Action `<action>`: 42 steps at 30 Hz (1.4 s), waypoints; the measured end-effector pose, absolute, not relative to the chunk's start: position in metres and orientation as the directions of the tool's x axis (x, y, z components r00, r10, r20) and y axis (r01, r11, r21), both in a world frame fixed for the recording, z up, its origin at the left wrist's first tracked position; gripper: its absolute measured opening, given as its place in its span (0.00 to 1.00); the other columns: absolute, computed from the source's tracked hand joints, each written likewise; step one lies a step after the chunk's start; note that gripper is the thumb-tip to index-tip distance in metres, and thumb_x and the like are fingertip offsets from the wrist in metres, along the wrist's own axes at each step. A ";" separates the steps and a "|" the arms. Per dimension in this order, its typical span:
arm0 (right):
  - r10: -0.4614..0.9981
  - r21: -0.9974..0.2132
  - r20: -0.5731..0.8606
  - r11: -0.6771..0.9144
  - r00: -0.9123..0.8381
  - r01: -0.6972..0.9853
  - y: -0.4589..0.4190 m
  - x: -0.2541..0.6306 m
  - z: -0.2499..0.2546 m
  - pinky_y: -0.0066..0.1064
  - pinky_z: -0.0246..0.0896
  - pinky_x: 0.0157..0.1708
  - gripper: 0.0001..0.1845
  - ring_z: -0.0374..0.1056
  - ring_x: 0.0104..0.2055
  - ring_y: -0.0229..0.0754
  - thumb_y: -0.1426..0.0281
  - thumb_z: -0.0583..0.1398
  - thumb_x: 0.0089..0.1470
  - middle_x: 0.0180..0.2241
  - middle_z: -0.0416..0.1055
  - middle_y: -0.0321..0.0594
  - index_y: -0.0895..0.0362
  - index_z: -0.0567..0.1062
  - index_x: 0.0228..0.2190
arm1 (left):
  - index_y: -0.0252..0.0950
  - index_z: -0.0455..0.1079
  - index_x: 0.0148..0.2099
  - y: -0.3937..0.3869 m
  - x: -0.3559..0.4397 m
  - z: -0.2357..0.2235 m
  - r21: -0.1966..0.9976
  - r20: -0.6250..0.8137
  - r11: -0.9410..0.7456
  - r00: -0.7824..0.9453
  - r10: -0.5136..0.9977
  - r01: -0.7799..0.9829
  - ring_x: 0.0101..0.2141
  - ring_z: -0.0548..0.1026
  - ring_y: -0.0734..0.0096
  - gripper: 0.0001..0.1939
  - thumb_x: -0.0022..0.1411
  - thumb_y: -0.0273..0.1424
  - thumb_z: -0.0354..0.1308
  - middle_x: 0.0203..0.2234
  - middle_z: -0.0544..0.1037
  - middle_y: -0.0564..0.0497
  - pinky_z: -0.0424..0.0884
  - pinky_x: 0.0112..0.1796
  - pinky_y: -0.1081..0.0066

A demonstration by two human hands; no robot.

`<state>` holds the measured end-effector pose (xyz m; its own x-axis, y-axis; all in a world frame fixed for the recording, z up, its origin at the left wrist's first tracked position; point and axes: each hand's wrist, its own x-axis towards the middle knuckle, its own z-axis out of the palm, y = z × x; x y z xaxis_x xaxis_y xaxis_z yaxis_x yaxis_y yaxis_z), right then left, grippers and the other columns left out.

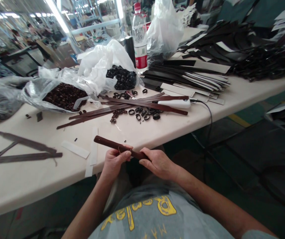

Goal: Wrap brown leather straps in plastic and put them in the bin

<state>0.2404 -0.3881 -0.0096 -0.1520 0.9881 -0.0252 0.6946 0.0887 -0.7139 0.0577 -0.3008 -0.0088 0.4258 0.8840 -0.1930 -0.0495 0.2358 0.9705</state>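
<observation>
A brown leather belt strap (107, 142) is held at the table's near edge, its rounded end pointing up and left. My left hand (115, 159) pinches it near the middle, thumb on top, close to a thin thread or edge across the strap. My right hand (157, 161) is wrapped round the lower right part of the same strap. Beyond my hands lie small black loops (144, 116) and several brown straps (92, 114). A white handheld tool (177, 104) with a cord rests partly under those straps.
Plastic bags hold brown loops (64, 96) and black loops (121, 77). A bottle (140, 49) stands behind them. Black straps (192, 76) are piled at the right. Brown straps (23, 157) and white strips (75, 149) lie at the left. A cord (210, 116) hangs over the table edge.
</observation>
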 end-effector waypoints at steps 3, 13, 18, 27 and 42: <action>0.985 -0.692 -0.081 0.054 -0.152 0.720 -0.390 0.239 -0.013 0.29 0.54 0.30 0.11 0.72 0.33 0.44 0.64 0.55 0.66 0.31 0.77 0.42 0.59 0.72 0.37 | 0.34 0.82 0.35 -0.300 0.056 -0.009 0.961 -0.226 0.274 0.450 0.864 -0.043 0.20 0.70 0.76 0.15 0.45 0.37 0.73 0.16 0.75 0.53 0.67 0.25 0.76; 0.977 -0.819 -0.004 0.119 -0.213 0.562 -0.388 0.234 -0.017 0.30 0.62 0.39 0.19 0.75 0.43 0.47 0.61 0.49 0.69 0.41 0.79 0.46 0.58 0.71 0.52 | 0.34 0.82 0.32 -0.311 0.070 -0.008 0.934 -0.295 0.357 0.587 0.754 0.011 0.21 0.70 0.76 0.15 0.40 0.36 0.76 0.21 0.79 0.50 0.68 0.24 0.76; 0.980 -0.750 -0.039 0.099 -0.194 0.654 -0.389 0.237 -0.015 0.30 0.60 0.34 0.15 0.75 0.38 0.48 0.61 0.54 0.67 0.37 0.78 0.45 0.59 0.74 0.41 | 0.34 0.81 0.31 -0.309 0.067 -0.006 0.952 -0.249 0.305 0.520 0.817 -0.024 0.22 0.72 0.73 0.15 0.41 0.36 0.75 0.22 0.79 0.50 0.70 0.26 0.74; 0.972 -0.816 0.046 0.170 -0.231 0.553 -0.390 0.234 -0.018 0.30 0.63 0.39 0.16 0.75 0.43 0.47 0.65 0.50 0.68 0.41 0.78 0.46 0.59 0.72 0.48 | 0.33 0.81 0.32 -0.313 0.068 -0.002 0.940 -0.301 0.339 0.569 0.765 0.042 0.22 0.71 0.75 0.16 0.40 0.36 0.76 0.22 0.79 0.50 0.70 0.25 0.75; 0.990 -0.665 0.090 0.139 -0.106 0.734 -0.394 0.239 -0.027 0.29 0.48 0.27 0.09 0.69 0.27 0.41 0.67 0.57 0.64 0.26 0.74 0.39 0.57 0.70 0.30 | 0.32 0.81 0.39 -0.302 0.062 0.022 0.972 -0.219 0.234 0.446 0.868 0.022 0.24 0.76 0.70 0.19 0.48 0.40 0.72 0.25 0.81 0.48 0.74 0.29 0.73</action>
